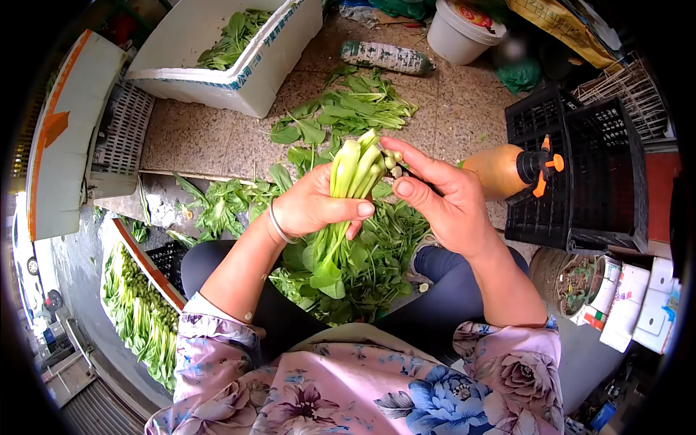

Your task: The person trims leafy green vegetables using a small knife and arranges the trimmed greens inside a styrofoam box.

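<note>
My left hand [319, 201] is wrapped round a bunch of leafy greens [355, 168], its pale stem ends pointing up and away from me, its leaves hanging down. Beside those stem ends is my right hand [444, 196], thumb and index finger close around the cut ends. A small dark object shows between its fingers, too hidden to name. Below the bunch, between my knees, lies a heap of loose greens [384, 250]. More greens [355, 109] are spread on the stone surface ahead.
A white foam box [254, 90] with greens stands at the upper left. An orange spray bottle [496, 172] and black crates [605, 174] are at the right. A white bucket [460, 36] stands at the back. Bundled greens [138, 312] fill a container at the left.
</note>
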A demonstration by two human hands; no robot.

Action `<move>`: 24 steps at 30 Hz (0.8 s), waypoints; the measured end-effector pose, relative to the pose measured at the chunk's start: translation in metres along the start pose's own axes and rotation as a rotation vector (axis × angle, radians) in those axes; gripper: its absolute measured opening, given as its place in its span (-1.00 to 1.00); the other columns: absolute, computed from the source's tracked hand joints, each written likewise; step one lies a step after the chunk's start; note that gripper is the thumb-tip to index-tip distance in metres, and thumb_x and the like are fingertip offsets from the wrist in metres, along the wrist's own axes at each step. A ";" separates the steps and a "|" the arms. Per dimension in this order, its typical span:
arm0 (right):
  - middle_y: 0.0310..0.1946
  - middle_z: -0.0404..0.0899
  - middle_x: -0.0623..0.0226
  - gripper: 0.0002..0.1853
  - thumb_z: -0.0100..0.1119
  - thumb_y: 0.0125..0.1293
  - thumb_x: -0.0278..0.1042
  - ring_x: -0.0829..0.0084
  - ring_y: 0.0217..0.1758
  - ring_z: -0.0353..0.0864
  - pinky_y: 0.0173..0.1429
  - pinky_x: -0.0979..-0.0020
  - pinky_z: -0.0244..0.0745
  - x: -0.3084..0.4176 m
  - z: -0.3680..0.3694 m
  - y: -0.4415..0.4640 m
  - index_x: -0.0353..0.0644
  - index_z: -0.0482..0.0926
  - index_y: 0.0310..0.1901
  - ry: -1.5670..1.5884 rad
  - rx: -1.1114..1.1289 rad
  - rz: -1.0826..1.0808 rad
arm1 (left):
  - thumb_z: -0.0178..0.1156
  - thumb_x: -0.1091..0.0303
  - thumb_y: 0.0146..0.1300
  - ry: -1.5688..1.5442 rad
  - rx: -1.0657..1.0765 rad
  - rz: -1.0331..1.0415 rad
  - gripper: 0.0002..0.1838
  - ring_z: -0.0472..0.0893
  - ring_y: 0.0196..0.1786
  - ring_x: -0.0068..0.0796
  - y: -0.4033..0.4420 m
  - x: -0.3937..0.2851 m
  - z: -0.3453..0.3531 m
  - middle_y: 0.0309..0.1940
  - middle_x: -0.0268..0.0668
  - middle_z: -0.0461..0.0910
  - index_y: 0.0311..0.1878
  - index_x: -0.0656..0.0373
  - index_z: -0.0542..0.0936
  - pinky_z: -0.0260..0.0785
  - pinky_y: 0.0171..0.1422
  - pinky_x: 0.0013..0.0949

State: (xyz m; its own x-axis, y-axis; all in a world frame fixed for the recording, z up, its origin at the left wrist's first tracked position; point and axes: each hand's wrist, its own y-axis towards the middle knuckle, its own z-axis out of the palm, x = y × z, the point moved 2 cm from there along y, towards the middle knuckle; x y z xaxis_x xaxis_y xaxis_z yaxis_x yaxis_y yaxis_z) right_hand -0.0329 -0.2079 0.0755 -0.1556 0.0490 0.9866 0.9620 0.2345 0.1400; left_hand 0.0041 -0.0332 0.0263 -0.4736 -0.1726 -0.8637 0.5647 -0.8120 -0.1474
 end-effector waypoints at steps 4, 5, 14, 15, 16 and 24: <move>-0.17 0.60 0.29 -0.65 0.11 0.25 -0.39 0.67 -0.17 0.50 -0.10 0.59 0.42 -0.008 -0.003 -0.002 -0.23 0.47 0.07 -0.111 -0.034 -0.047 | 0.19 0.49 0.12 -0.019 0.053 -0.026 -0.60 0.46 -0.57 -0.61 -0.001 -0.002 0.000 -0.45 -0.36 0.48 0.05 0.22 0.40 0.39 -0.49 -0.52; -0.17 0.60 0.29 -0.65 0.11 0.25 -0.39 0.67 -0.17 0.50 -0.10 0.59 0.42 -0.006 -0.007 -0.001 -0.23 0.47 0.07 -0.111 -0.033 -0.048 | 0.19 0.49 0.12 -0.018 0.052 -0.025 -0.60 0.46 -0.57 -0.61 -0.002 -0.004 0.001 -0.45 -0.36 0.48 0.05 0.22 0.40 0.39 -0.49 -0.52; 0.03 0.51 0.26 -0.54 0.12 0.25 -0.37 0.63 0.01 0.45 0.08 0.56 0.35 0.004 -0.002 -0.001 -0.20 0.34 0.19 -0.081 0.045 0.020 | 0.22 0.47 0.11 0.095 -0.112 -0.053 -0.63 0.46 -0.51 -0.68 0.002 -0.001 -0.002 -0.45 -0.43 0.48 0.01 0.21 0.41 0.39 -0.45 -0.57; 0.06 0.48 0.26 -0.53 0.12 0.25 -0.37 0.63 0.04 0.43 0.10 0.55 0.34 0.003 -0.003 -0.001 -0.21 0.32 0.20 -0.054 0.045 0.082 | 0.22 0.47 0.11 0.094 -0.111 -0.056 -0.63 0.46 -0.51 -0.68 0.003 0.000 0.000 -0.45 -0.43 0.48 0.01 0.21 0.41 0.39 -0.45 -0.57; 0.06 0.48 0.26 -0.53 0.12 0.25 -0.37 0.63 0.04 0.43 0.10 0.55 0.34 0.002 -0.003 0.000 -0.21 0.32 0.20 -0.055 0.043 0.083 | 0.22 0.47 0.10 0.133 -0.163 -0.019 -0.65 0.46 -0.51 -0.70 0.004 0.000 0.002 -0.46 -0.44 0.48 -0.02 0.20 0.42 0.39 -0.44 -0.58; -0.01 0.53 0.24 -0.60 0.12 0.25 -0.37 0.62 -0.02 0.47 0.04 0.57 0.38 -0.006 -0.008 0.002 -0.21 0.42 0.13 -0.105 0.005 0.093 | 0.26 0.43 0.08 0.233 -0.275 0.020 -0.69 0.45 -0.51 -0.73 0.008 0.007 0.002 -0.46 -0.46 0.49 -0.10 0.20 0.45 0.38 -0.45 -0.61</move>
State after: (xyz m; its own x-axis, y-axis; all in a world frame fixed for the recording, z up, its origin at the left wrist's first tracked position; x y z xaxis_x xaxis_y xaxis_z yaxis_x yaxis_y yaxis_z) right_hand -0.0283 -0.2150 0.0702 -0.0884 0.1723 0.9811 0.9722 0.2291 0.0473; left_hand 0.0043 -0.0422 0.0199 -0.3118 -0.0291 -0.9497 0.7482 -0.6235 -0.2265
